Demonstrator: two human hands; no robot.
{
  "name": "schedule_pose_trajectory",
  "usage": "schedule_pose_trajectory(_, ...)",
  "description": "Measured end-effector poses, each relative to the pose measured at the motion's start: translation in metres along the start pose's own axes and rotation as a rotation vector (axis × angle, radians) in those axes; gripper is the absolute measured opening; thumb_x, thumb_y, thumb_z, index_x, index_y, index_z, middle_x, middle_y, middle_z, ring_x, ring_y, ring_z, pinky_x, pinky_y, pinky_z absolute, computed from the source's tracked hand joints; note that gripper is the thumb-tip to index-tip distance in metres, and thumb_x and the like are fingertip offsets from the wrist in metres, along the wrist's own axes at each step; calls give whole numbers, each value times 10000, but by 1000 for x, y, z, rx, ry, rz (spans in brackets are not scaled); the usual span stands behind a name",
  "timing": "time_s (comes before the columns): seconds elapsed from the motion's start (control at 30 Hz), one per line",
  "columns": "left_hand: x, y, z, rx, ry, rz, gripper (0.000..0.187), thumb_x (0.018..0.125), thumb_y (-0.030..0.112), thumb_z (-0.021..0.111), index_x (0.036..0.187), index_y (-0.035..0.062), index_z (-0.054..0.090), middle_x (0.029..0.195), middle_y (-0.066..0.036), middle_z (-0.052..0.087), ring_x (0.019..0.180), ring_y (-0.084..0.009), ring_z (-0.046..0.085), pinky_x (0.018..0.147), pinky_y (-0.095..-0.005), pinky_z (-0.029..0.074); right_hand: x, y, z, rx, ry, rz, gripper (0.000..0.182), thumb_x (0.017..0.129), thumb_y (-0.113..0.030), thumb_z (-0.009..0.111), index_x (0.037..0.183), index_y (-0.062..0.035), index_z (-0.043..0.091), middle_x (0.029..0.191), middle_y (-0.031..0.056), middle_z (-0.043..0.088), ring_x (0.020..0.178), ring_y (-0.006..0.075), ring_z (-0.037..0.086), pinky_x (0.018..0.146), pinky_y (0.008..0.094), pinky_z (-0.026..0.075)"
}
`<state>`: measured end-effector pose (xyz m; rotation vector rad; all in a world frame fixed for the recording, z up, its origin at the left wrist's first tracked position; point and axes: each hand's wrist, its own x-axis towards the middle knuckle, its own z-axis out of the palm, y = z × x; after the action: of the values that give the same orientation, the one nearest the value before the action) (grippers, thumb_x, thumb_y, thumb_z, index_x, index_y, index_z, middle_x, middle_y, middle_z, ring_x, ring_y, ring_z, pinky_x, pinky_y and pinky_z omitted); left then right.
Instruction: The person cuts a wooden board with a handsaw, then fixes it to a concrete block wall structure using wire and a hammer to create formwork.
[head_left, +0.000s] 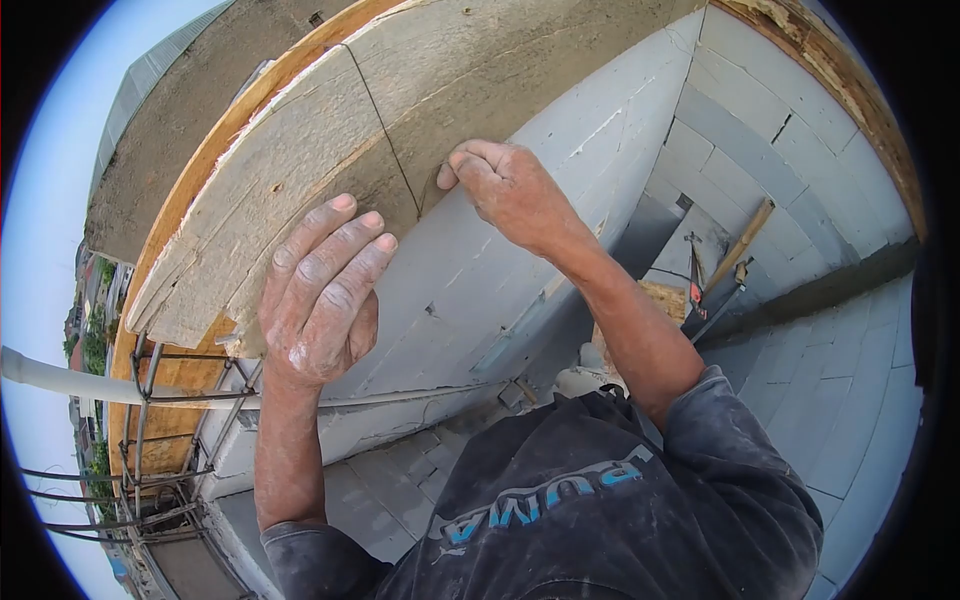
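Note:
A grey-beige concrete beam (300,165) with a rough face curves across the upper view, above a wall of pale blocks (460,285). My left hand (325,285), whitened with dust, is raised in front of the beam's lower edge, fingers stretched out and holding nothing visible. To its right, my right hand (505,190) is up at the beam's underside, its fingers curled together; I cannot tell what, if anything, they pinch. A thin dark line (380,125) crosses the beam's face and ends between the two hands.
Bent steel rebar (145,430) and a pale pipe (70,375) stick out at the left, beside orange-brown formwork board (170,430). Block walls (745,150) rise on the right. A wooden-handled tool (740,245) leans below them. Buildings and greenery lie far down beyond the left edge.

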<state>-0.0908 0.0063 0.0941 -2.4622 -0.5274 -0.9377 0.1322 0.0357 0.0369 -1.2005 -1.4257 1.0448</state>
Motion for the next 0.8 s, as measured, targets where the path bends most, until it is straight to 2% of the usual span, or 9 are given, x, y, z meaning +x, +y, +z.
schedule_pose_trajectory(0.07,0,-1,0,-7,0,-6,293,734,-31,694,1008,65,726,1045,-88,715,1106,-292,654,950,-373,546,-2,9,-1,-86,39,86,345,950,-232,452,955,15,693,824,180,671,793,304,639,765,413,489)
schedule_pose_trajectory(0.17,-2,-2,3,-29,37,0,298,727,-25,699,1013,56,724,1037,-94,714,1085,-300,659,931,-376,551,-8,44,11,-87,38,73,323,999,-249,476,919,2,663,606,23,486,554,123,445,554,305,397)
schedule_pose_trajectory(0.27,-2,-3,5,-49,76,-1,299,727,-21,702,1017,51,723,1027,-99,711,1066,-309,663,912,-384,558,-13,69,40,-140,-143,21,337,998,-245,478,939,29,665,689,118,595,616,243,567,634,381,466)
schedule_pose_trajectory(0.37,-3,-3,3,-55,86,1,303,722,-23,705,1016,49,721,1022,-100,708,1056,-312,665,900,-389,563,-14,61,56,-221,-176,-124,326,991,-230,479,953,34,666,841,212,663,778,373,642,758,454,496)
schedule_pose_trajectory(0.47,-3,-4,4,-70,105,7,313,708,-18,712,1014,47,720,1020,-100,706,1051,-310,667,894,-390,564,-21,28,63,-513,-297,-90,313,987,-224,475,943,14,673,894,241,673,864,408,649,803,481,499)
schedule_pose_trajectory(0.57,-4,-5,4,-84,117,14,324,694,-17,714,1012,45,720,1016,-98,704,1038,-308,670,889,-393,566,-21,-9,48,-557,-403,-186,320,985,-239,474,926,14,661,902,248,669,868,416,643,793,485,495)
schedule_pose_trajectory(0.67,-5,-4,1,-108,117,2,318,686,-20,712,997,45,724,1006,-96,704,1022,-306,674,884,-391,567,-12,-2,32,-434,-362,-300,332,971,-243,491,887,28,662,856,257,662,839,414,651,787,492,503)
schedule_pose_trajectory(0.8,-4,-3,1,-126,110,-6,300,679,-18,717,972,46,730,991,-92,706,1006,-302,677,875,-383,570,-9,-9,9,-258,-181,-193,335,985,-246,493,921,28,676,829,232,668,787,368,653,753,455,502)
